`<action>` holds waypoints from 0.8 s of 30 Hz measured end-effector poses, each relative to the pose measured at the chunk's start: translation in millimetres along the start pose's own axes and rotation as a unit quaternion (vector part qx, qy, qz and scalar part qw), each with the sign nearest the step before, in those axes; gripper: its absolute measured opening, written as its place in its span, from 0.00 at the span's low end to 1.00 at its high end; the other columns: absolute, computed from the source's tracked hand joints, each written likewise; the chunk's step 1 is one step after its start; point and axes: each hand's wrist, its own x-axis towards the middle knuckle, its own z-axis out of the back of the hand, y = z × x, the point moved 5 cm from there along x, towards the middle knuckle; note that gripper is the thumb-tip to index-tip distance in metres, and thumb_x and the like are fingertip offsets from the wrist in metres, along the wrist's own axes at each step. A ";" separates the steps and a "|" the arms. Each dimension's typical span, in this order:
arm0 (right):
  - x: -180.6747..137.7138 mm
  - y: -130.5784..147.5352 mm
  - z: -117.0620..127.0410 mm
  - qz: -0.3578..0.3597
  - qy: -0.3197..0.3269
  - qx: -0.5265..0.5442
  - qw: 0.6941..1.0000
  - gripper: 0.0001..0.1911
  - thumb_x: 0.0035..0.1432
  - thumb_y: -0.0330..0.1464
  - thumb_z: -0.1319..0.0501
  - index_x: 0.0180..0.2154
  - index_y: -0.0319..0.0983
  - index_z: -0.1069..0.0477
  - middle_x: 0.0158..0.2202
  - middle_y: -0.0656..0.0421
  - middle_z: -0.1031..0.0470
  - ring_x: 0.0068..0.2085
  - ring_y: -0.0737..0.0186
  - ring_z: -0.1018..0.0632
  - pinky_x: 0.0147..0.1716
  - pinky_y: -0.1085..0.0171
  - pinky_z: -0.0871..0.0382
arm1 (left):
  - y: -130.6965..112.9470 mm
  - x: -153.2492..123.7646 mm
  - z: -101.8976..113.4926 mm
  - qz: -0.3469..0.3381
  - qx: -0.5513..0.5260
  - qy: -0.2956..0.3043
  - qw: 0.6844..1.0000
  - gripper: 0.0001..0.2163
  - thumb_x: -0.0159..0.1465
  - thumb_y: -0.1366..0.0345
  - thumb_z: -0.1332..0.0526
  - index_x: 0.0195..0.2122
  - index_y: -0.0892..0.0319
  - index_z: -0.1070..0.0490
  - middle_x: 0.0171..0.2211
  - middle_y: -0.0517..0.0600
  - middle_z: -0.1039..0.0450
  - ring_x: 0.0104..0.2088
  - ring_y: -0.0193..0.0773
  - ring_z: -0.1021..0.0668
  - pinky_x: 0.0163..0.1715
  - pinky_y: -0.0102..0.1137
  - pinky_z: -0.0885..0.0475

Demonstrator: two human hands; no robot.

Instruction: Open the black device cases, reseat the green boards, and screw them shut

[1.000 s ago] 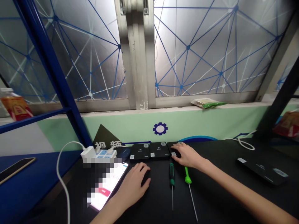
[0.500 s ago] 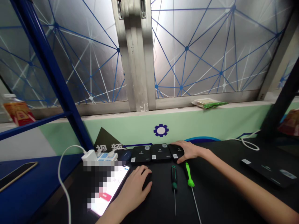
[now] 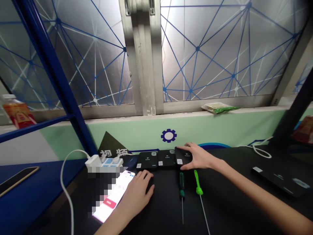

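My right hand (image 3: 201,156) grips a flat black set-top box (image 3: 182,155) with a white label, thumb at the near side and fingers over the far side. That box looks slightly raised and overlaps the edge of a middle black box (image 3: 166,160). A third similar box (image 3: 147,160) sits at the left of the row. My left hand (image 3: 140,189) rests on the black table with fingers apart, beside a lit smartphone (image 3: 117,199). In front of the boxes lie a dark green screwdriver (image 3: 182,186) and a bright green screwdriver (image 3: 198,184), shafts toward me.
A white power strip (image 3: 111,163) with a charger and white cable (image 3: 65,182) stands at the left. Another black box (image 3: 281,179) lies at the right, near a loose white cable (image 3: 261,151). A second phone (image 3: 17,179) is on the blue surface. The window wall closes the back.
My right hand has shifted slightly left and up with the box, which now overlaps the middle one. My left hand has moved a little left, closer over the phone's edge.
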 end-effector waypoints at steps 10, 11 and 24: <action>-38.2 118.0 -31.3 0.079 0.012 0.088 0.993 0.55 0.33 0.56 0.27 0.62 0.44 0.33 0.48 0.51 0.31 0.47 0.45 0.30 0.50 0.48 0.34 | 1.4 3.5 5.7 -0.009 0.011 -0.002 1.000 0.14 0.70 0.70 0.51 0.49 0.56 0.28 0.47 0.53 0.27 0.46 0.46 0.24 0.44 0.39 0.27; -41.3 125.6 -38.0 0.080 0.012 0.104 0.991 0.55 0.32 0.56 0.27 0.62 0.45 0.34 0.47 0.51 0.31 0.46 0.46 0.30 0.50 0.47 0.33 | 2.1 4.1 6.4 -0.004 0.014 -0.002 1.000 0.15 0.70 0.70 0.52 0.50 0.56 0.28 0.48 0.54 0.27 0.46 0.46 0.23 0.45 0.39 0.27; -50.7 134.2 -82.6 0.026 0.024 0.092 0.995 0.62 0.31 0.63 0.31 0.65 0.42 0.38 0.56 0.44 0.35 0.56 0.32 0.34 0.58 0.36 0.43 | 7.9 4.1 3.2 0.017 0.048 0.003 0.999 0.17 0.70 0.70 0.52 0.54 0.59 0.28 0.51 0.57 0.28 0.50 0.50 0.24 0.46 0.42 0.27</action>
